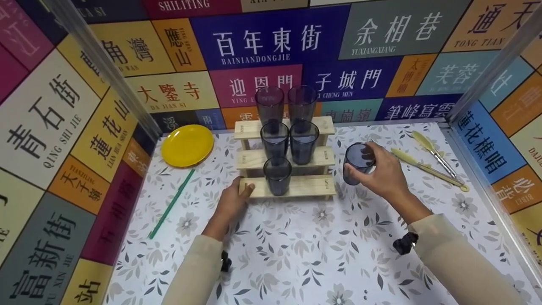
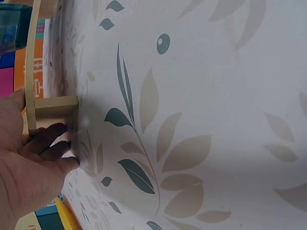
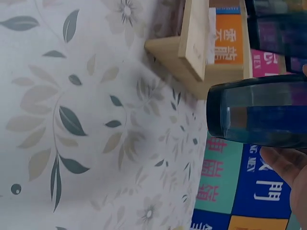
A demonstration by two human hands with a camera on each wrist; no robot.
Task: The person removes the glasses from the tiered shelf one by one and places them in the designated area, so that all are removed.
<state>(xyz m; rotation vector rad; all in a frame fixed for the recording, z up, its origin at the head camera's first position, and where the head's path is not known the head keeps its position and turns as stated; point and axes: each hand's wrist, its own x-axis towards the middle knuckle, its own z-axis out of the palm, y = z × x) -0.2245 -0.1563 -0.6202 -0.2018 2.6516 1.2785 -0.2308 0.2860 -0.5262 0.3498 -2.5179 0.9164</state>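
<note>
A three-step wooden stand (image 1: 307, 185) carries dark tinted glasses: two on the top step, two on the middle one, and a single glass (image 1: 277, 178) on the lowest. My left hand (image 1: 232, 204) grips the left end of the lowest step. Its thumb lies on top, and in the left wrist view the fingers (image 2: 45, 139) reach below the board. To the right of the stand, my right hand (image 1: 385, 171) holds another tinted glass (image 1: 355, 173) upright, thumb on the near side and fingers near the rim. The right wrist view shows this glass (image 3: 259, 112) with its base above the tablecloth.
A yellow plate (image 1: 187, 145) lies at the back left, with a green straw (image 1: 171, 204) in front of it. Yellow-tipped tongs (image 1: 432, 169) lie spread at the right. Printed panels (image 1: 271, 38) wall the floral-covered table (image 1: 305, 254) at back and sides.
</note>
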